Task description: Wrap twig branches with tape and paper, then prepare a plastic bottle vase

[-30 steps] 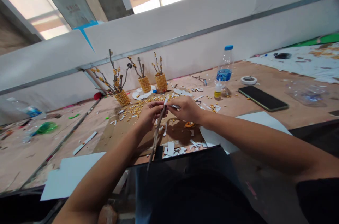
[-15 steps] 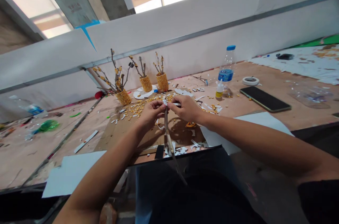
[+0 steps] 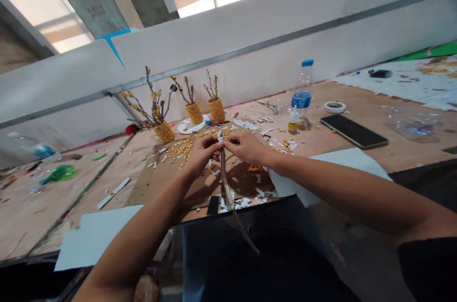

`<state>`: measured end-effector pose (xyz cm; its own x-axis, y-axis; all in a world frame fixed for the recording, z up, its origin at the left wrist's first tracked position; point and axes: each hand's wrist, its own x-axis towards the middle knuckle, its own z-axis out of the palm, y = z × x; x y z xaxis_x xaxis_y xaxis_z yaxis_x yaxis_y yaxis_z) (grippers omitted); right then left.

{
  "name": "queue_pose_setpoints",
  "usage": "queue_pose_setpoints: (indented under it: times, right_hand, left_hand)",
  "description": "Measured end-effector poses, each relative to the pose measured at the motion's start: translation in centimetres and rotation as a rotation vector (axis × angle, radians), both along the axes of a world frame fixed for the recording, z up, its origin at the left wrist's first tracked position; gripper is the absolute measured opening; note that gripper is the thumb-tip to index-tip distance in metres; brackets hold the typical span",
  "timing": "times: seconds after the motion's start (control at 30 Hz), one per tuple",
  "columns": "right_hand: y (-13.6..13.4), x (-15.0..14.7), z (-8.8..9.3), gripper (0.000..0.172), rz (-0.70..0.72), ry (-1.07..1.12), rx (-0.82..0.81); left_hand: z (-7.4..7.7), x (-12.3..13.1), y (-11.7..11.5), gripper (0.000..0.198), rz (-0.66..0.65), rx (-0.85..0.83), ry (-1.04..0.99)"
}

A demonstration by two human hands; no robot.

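Observation:
A thin bare wooden stick (image 3: 227,190) points away from me, its near end hanging past the table edge toward my lap. At its far end the fingers of my left hand (image 3: 203,153) are closed on it. My right hand (image 3: 248,148) pinches the same end from the other side, thumb and fingertips almost touching the left ones. A small bit of white strip (image 3: 220,139) shows at the tip between the fingertips; the rest is hidden. Beneath the hands lies a brown cardboard sheet (image 3: 150,185) strewn with yellow kernels (image 3: 182,149) and white paper scraps (image 3: 243,203).
Behind stand kernel-covered pots (image 3: 164,132) holding twigs. To the right are a small glue bottle (image 3: 293,121), a water bottle (image 3: 302,98), a tape roll (image 3: 334,107), a phone (image 3: 353,131) and white paper (image 3: 352,164). More paper (image 3: 93,235) overhangs the edge at left.
The white strip that stuck out across my right fingers no longer shows, apart from a bit at the tip. The stick's near end has swung slightly right. The view has shifted a little.

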<state>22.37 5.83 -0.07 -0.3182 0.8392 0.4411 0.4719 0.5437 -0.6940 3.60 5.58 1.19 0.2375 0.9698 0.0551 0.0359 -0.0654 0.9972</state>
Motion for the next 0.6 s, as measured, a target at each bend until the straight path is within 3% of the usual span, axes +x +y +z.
queue_pose_setpoints:
  times: [0.2,0.37,0.6]
  right_hand:
    - [-0.3,-0.1,-0.2,0.033,-0.042,-0.02,0.019]
    - [-0.3,-0.8,-0.6,0.042,-0.056,0.024,0.043]
    - [-0.7,-1.6,-1.0,0.046,-0.043,0.072,0.034]
  left_hand:
    - [-0.3,0.0,0.1,0.046,0.027,-0.007,0.066]
    - [-1.4,-0.6,1.2,0.026,0.031,-0.086,0.084]
    - [-2.8,-0.7,2.2,0.039,0.053,-0.195,0.007]
